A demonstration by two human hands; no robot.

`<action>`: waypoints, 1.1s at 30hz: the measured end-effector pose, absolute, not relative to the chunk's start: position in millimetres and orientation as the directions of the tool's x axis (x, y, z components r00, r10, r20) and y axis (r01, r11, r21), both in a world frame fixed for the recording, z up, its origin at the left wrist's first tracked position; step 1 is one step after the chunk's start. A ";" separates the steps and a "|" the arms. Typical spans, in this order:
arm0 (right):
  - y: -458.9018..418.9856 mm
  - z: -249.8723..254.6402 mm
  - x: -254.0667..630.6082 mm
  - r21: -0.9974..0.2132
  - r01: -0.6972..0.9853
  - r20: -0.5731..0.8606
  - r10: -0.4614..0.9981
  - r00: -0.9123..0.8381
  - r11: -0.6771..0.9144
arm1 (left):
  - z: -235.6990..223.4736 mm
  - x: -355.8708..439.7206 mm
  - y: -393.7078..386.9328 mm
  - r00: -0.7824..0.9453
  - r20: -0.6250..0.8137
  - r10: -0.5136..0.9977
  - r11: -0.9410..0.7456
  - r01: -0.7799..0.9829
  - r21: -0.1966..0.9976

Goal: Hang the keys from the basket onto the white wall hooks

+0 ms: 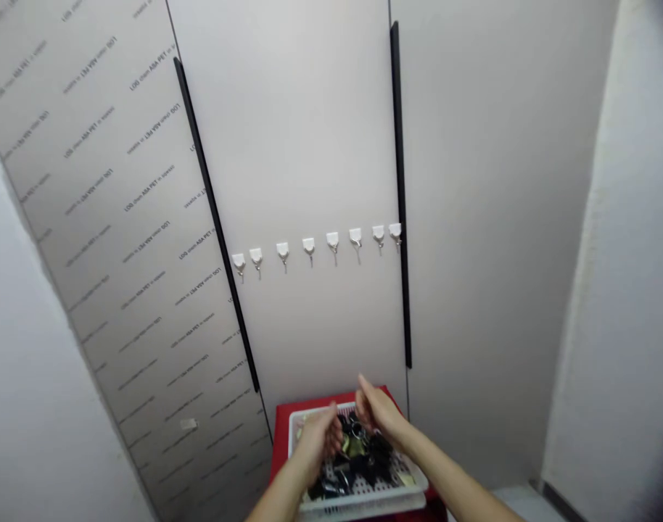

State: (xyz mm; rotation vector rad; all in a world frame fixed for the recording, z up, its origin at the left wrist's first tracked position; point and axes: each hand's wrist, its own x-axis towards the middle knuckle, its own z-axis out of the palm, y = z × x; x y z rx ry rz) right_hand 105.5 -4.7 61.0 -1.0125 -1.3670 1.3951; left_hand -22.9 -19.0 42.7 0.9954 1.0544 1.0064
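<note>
A white plastic basket with slotted sides sits on a red surface, filled with a jumble of small dark items, metal rings and a few pale tags; they look like bunches of keys, though blur hides the detail. Above its left half is my left hand, thumb extended and fingers loosely bent, with nothing visible in it. Facing it over the back right of the basket, my right hand has its thumb raised and its fingers half curled. No object shows in this hand either.
White adhesive hooks run in a row across the pale middle cabinet door. Long black handles edge the doors. Printed film covers the left panel. A red stool-like surface supports the basket, with white walls on both sides.
</note>
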 end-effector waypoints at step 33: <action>50.1 87.2 61.8 -0.813 -0.411 0.007 0.699 -0.715 -0.412 | 95.5 -40.2 15.4 0.065 -0.077 0.995 0.100 -0.549 0.830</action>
